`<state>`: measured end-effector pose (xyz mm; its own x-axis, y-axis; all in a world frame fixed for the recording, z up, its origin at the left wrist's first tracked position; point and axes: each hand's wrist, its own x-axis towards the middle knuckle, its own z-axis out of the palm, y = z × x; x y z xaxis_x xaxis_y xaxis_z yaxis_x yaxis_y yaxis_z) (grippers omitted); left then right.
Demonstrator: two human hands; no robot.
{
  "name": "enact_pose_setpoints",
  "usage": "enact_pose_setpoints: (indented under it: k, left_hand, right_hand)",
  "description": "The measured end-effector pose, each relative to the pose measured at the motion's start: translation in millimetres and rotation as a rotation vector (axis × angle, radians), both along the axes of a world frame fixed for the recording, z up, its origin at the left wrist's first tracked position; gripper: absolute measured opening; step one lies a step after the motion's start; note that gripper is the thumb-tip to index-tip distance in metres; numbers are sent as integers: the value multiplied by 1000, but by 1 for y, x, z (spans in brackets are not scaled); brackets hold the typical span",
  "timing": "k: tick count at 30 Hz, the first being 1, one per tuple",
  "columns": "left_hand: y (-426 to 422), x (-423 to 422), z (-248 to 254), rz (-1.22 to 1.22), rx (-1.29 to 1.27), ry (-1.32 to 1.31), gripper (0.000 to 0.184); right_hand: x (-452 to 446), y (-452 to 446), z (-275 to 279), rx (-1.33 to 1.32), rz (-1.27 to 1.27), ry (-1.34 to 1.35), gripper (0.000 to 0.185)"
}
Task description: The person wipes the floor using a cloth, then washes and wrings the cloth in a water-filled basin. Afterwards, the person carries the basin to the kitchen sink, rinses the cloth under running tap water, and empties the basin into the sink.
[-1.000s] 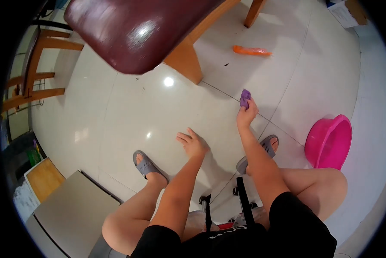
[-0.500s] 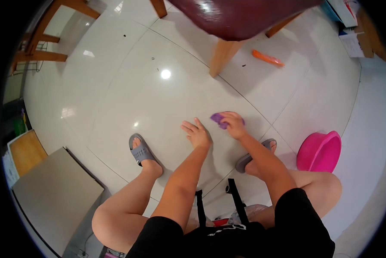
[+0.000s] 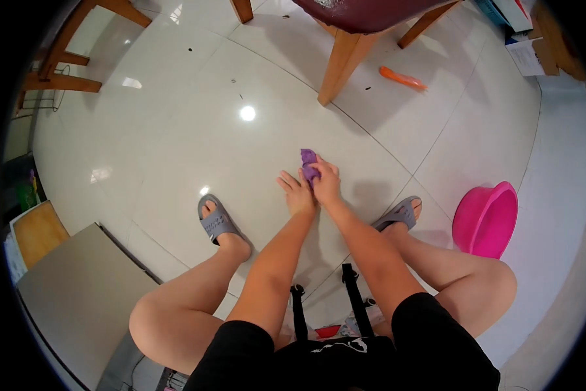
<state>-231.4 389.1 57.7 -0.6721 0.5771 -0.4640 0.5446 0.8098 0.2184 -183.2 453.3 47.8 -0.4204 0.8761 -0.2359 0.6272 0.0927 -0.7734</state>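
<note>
Purple cloth [image 3: 308, 157] is bunched up over the pale tile floor [image 3: 182, 143], ahead of and between the feet. Its far end sticks out past the right hand [image 3: 325, 178], which has fingers and thumb clamped on the near part. Can't tell whether the cloth is pressed on the tile.

Left hand [image 3: 297, 193] is right beside it, fingers spread, nothing gripped; can't tell if its fingertips touch the cloth. Wrists are close together.

Edges: grey slippers, left [image 3: 218, 221] and right [image 3: 398, 214], bound the near area, one each side, both well apart from the hands. Dark tile seam runs diagonally past the right side of the cloth.

Room: widest bare stretch is ahead and to the left, with a few dark specks farther out. Straight ahead and slightly right, a wooden chair leg [image 3: 338, 68] under the dark red seat [image 3: 371, 14] is the nearest obstacle. Orange item [image 3: 402, 79] lies on the floor right of that leg.

Right limit: pink basin [image 3: 485, 220], just beyond the right slipper, near the white wall [image 3: 557, 169]. Left limit: grey panel [image 3: 84, 287], outside the left leg.
</note>
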Motion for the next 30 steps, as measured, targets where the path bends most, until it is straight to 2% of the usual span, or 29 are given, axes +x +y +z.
enact_pose_setpoints:
  k: [1, 2, 3, 5, 6, 7, 8, 9, 11, 16, 18, 21, 23, 24, 26, 27, 28, 30]
  left_hand:
    - [-2, -8, 21, -41, -4, -97, 97]
    - [-6, -17, 34, -81, -6, -194, 101]
    - [-15, -25, 32, -81, -6, -185, 101]
    - [-39, -42, 25, -139, 77, -129, 97]
    - [-47, -51, 30, -138, 75, -128, 97]
    - [-53, -61, 38, -121, -23, -16, 98]
    - [-56, -67, 44, -101, -119, 95, 99]
    - [-58, -73, 48, -97, -116, 94, 99]
    - [-60, -85, 52, 4, -267, -98, 100]
    - [-62, -85, 43, 28, -227, -113, 88]
    - [-66, -85, 36, 40, -215, -101, 84]
    - [-71, -85, 27, 26, -133, -73, 77]
    - [-70, -84, 23, -45, -249, -3, 106]
    - [-70, -83, 22, -31, -248, -5, 106]
    - [-68, -84, 23, -15, -260, -14, 97]
    - [-69, -84, 23, -3, -255, -19, 97]
    - [-70, -83, 23, 4, -232, -11, 92]
    - [-70, -81, 22, 17, -204, -8, 88]
  right_hand:
    - [9, 3, -3, -2, -4, 7, 35]
    - [22, 10, -4, 103, -76, 41, 36]
    - [36, 18, -6, 208, -148, 76, 36]
    - [73, 23, 5, 386, -296, -182, 36]
    - [89, 18, 5, 307, -437, -314, 36]
    - [99, 9, 4, 229, -577, -446, 37]
    - [104, -6, 1, 232, -575, -447, 37]
    - [103, -22, -2, 171, -661, -515, 36]
    - [77, -36, -6, 109, -735, -583, 35]
    - [-41, -47, -10, 84, -746, -533, 37]
    - [-82, -37, -15, 276, -716, -466, 36]
    - [-132, -12, -10, 290, -671, -355, 36]
    - [-150, 4, 1, 279, -293, -250, 33]
    - [-151, 11, 1, 281, -279, -247, 33]
    - [-141, 34, 2, 348, 351, -152, 29]
    - [-131, 43, 8, 322, 490, -84, 27]
    - [-118, 50, 11, 328, 500, -90, 27]
    - [-90, 54, 18, 381, 789, -131, 27]
